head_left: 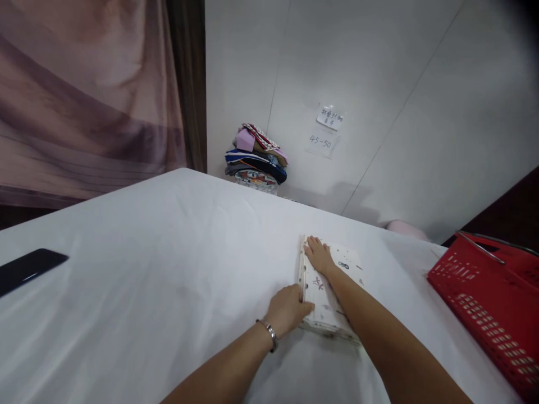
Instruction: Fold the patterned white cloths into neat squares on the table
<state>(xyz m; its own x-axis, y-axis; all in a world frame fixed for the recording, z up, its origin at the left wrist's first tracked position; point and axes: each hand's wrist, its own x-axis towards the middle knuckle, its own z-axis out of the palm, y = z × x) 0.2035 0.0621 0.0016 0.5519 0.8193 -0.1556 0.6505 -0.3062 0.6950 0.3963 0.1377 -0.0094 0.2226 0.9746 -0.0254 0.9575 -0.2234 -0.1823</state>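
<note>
A folded white cloth with small printed figures (351,268) lies on the white-covered table (168,269), right of the middle. My right hand (319,255) lies flat on top of it with the fingers stretched toward its far left corner. My left hand (288,310), a metal bracelet on the wrist, presses against the cloth's near left edge with the fingers curled at the fold. Neither hand lifts the cloth off the table.
A red plastic basket (488,300) stands at the table's right edge. A dark phone (27,268) lies at the far left. A pile of folded colourful clothes (256,157) sits at the far edge by the wall. Paper notes (328,126) hang on the wall.
</note>
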